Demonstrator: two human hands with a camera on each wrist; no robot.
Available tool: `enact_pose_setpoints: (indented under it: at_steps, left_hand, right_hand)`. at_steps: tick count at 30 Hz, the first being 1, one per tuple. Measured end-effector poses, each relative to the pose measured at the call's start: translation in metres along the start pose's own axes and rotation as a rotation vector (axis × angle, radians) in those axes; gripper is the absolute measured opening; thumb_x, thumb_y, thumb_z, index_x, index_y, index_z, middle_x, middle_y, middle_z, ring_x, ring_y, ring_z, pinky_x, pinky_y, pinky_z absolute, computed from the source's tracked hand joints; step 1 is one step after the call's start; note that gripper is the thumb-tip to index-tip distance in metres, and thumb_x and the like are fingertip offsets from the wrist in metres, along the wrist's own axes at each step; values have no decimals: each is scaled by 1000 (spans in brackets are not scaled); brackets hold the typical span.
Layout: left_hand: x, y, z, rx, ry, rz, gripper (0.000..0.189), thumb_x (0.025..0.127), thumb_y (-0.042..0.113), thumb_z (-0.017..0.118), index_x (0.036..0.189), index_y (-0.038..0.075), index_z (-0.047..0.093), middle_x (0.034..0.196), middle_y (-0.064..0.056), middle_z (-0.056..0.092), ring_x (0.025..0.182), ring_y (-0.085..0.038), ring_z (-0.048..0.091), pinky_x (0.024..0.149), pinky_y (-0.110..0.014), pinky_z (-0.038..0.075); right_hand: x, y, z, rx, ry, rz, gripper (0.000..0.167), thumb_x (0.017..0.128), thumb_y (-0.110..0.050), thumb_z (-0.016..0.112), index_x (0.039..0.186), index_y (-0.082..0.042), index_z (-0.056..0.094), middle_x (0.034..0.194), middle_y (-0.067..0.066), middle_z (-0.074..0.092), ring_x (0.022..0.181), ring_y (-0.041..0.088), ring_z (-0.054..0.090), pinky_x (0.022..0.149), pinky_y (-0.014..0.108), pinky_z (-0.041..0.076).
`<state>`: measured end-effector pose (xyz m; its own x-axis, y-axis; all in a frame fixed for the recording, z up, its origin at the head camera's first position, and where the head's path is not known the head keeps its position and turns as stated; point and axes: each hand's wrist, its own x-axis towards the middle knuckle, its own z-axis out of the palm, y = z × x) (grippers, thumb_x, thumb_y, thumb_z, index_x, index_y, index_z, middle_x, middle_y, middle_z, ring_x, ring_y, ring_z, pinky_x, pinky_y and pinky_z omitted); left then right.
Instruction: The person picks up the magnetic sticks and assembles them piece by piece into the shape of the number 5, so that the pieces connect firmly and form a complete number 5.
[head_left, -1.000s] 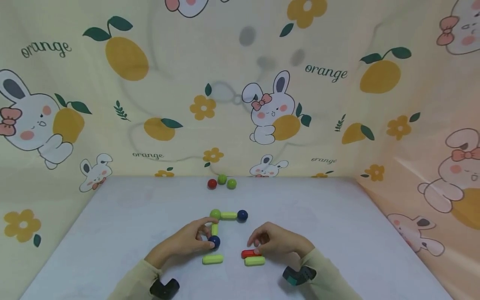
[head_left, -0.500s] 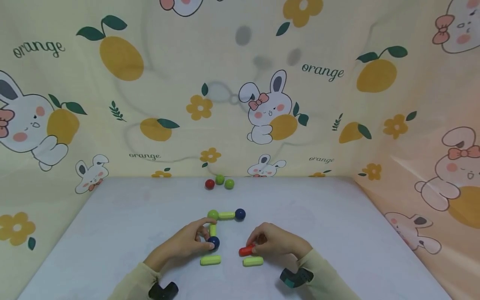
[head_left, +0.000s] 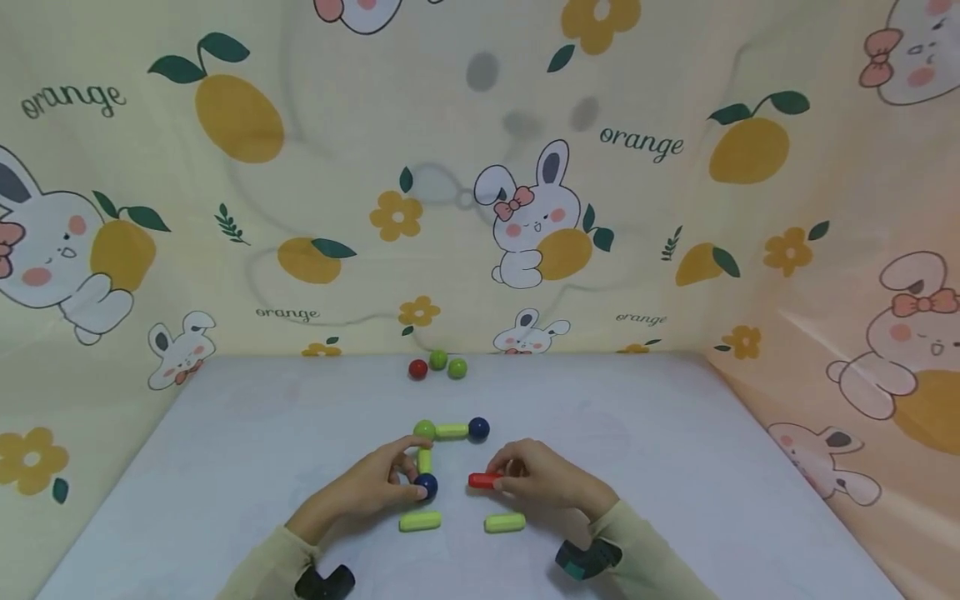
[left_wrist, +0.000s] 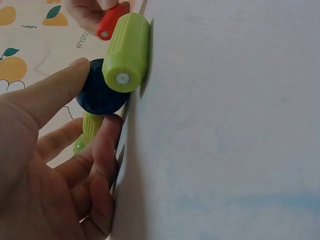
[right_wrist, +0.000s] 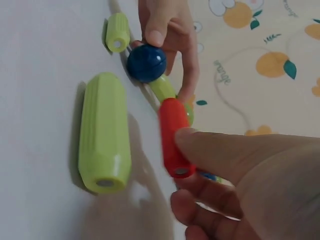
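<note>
My left hand [head_left: 372, 482] holds the near dark blue ball [head_left: 427, 486] between thumb and fingers. From that ball a light green magnetic stick [head_left: 424, 461] runs back to a green ball [head_left: 424, 429], where a second light green stick [head_left: 452, 431] leads right to another dark blue ball [head_left: 478, 429]. Between thumb and fingers, my right hand [head_left: 543, 477] pinches a red magnetic stick [right_wrist: 175, 137], its free end pointing left. In the right wrist view the red stick is above the tabletop, and a pale metal disc shows on its near end.
Two loose light green sticks lie on the white table nearer the body, the left stick [head_left: 420, 522] below my left hand and the right stick [head_left: 505, 523] below my right. At the back stand a red ball [head_left: 417, 368] and two green balls [head_left: 457, 368]. A patterned cloth [head_left: 337, 167] hangs behind.
My right hand has lifted the red stick from beside the right loose green stick and carried it forward and slightly left. The left hand keeps hold of the blue ball.
</note>
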<state>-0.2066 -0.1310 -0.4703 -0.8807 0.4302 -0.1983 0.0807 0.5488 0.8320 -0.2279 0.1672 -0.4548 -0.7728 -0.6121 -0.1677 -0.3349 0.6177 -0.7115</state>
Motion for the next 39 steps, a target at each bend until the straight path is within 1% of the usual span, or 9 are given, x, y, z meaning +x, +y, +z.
enact_pose_setpoints:
  at_steps: [4, 9, 13, 18, 24, 29, 32, 36, 39]
  left_hand:
    - [-1, 0, 0, -7, -6, 7, 66, 88, 24, 78, 146, 17, 48, 98, -2, 64, 77, -16, 51, 65, -26, 41]
    - [-2, -1, 0, -7, 6, -22, 66, 87, 23, 79, 145, 18, 49, 97, -2, 64, 76, -17, 51, 65, -27, 41]
    - [-2, -2, 0, -13, 2, -28, 66, 87, 24, 79, 145, 19, 49, 97, -1, 64, 75, -17, 51, 64, -27, 40]
    - [-3, -2, -2, -11, 0, -25, 66, 87, 24, 79, 145, 20, 48, 98, -1, 64, 74, -15, 52, 64, -26, 41]
    - [-3, -2, -3, -29, -12, -6, 66, 88, 23, 78, 146, 18, 48, 98, -2, 64, 75, -16, 52, 64, -26, 41]
    - [-3, -2, -3, -31, -16, -3, 65, 88, 24, 78, 146, 18, 48, 99, -2, 64, 76, -17, 51, 65, -27, 40]
    - [-3, -2, -3, -23, -13, 17, 65, 89, 24, 78, 146, 17, 48, 98, -2, 64, 75, -16, 51, 63, -26, 40]
    - [-3, -4, -3, -18, -13, 47, 64, 89, 24, 77, 146, 15, 48, 97, -2, 64, 72, -14, 50, 61, -24, 39]
    - [-3, -5, -3, -21, -14, 47, 64, 89, 25, 77, 146, 15, 48, 97, -1, 64, 72, -14, 50, 61, -24, 39]
  right_hand:
    - [3, -5, 2, 5, 23, -25, 17, 94, -15, 71, 111, -11, 74, 90, -4, 65, 76, 8, 53, 66, 20, 45]
    - [12, -15, 4, 2, 15, -91, 16, 94, -12, 70, 109, -10, 73, 91, -2, 67, 73, 7, 54, 67, 19, 46]
    - [18, -21, 7, 18, 4, -111, 15, 93, -11, 71, 108, -10, 73, 94, -2, 68, 74, 7, 55, 69, 19, 46]
    - [21, -26, 13, 50, -1, -73, 16, 93, -12, 72, 109, -12, 74, 93, -3, 67, 74, 7, 56, 70, 19, 47]
    - [20, -27, 20, 74, 42, -10, 18, 92, -11, 72, 110, -14, 74, 93, -3, 65, 76, 10, 56, 67, 20, 47]
    - [22, -26, 27, 56, 47, -6, 18, 93, -12, 72, 111, -13, 74, 97, -3, 68, 77, 8, 56, 67, 20, 47]
    - [22, -26, 29, 33, 55, -12, 17, 93, -13, 72, 111, -14, 73, 99, -4, 69, 78, 7, 56, 69, 19, 47]
    - [21, -26, 30, 28, 55, -15, 17, 94, -14, 71, 111, -15, 73, 99, -4, 69, 80, 8, 56, 71, 20, 47]
    - [21, -26, 31, 36, 50, -13, 17, 94, -15, 72, 111, -16, 73, 97, -5, 68, 79, 8, 57, 71, 20, 47]
